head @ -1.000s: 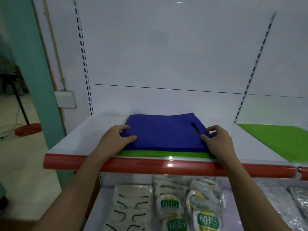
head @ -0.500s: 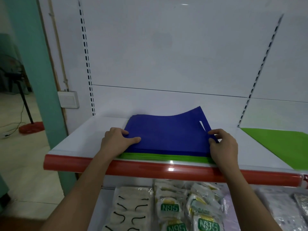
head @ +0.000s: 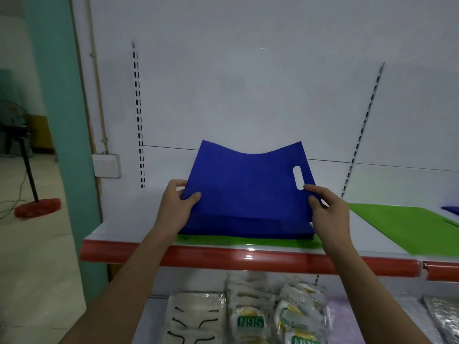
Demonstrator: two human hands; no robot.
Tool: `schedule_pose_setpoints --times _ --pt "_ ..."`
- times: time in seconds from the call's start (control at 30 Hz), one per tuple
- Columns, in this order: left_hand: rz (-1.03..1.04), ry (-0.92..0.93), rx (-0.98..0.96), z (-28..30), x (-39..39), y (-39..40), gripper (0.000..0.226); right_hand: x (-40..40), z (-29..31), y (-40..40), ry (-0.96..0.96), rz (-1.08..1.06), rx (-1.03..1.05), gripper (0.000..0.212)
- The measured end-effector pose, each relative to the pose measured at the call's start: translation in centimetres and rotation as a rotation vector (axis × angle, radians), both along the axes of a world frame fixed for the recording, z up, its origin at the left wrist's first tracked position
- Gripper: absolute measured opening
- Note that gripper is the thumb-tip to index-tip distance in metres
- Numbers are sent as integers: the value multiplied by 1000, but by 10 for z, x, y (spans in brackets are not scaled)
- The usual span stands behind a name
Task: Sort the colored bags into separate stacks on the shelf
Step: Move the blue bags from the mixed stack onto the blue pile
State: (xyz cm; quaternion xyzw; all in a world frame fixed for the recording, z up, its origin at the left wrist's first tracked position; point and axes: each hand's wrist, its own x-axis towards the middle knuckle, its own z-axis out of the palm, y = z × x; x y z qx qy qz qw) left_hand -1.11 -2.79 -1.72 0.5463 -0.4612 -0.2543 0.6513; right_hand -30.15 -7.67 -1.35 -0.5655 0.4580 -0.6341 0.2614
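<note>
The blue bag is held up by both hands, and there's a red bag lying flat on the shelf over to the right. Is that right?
Nearly. Both hands, left and right, do hold the blue bag up, but the head view shows the bag lying flat on the shelf to the right is a green bag, not red.

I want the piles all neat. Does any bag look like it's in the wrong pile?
Yes. A green layer lies under the blue bags in the front pile, so the colours are mixed. Both hands, left and right, hold up the top blue bag.

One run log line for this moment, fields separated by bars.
step: lifting top blue bag | left hand: pinching | right hand: pinching | shelf
</note>
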Motion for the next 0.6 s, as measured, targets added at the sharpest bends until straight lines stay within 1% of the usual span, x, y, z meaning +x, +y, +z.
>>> schedule_pose_setpoints --times 0.07,0.1,0.17,0.23,0.3,0.4,0.5,0.6 --pt "-120 87 -46 0 -3 3 45 -5 6 10 -36 6 6 32" --pt "-183 101 -61 -1 -6 4 56 -9 8 15 -46 -2 8 32" --pt "-280 61 -71 -1 -12 1 66 -20 10 25 -46 -23 16 31" --pt "-327 3 -41 2 -22 -4 63 -33 9 35 -42 -33 44 28" --pt "-370 -6 25 5 -35 -12 57 -49 10 48 -18 -55 81 32" --pt "-454 -32 102 8 -64 -17 54 -78 11 68 22 -136 103 39" --pt "-542 -54 106 14 -104 -13 53 -116 12 89 -23 -194 138 41" --pt "-603 -38 106 19 -150 -9 52 -159 11 113 -63 -253 176 41"
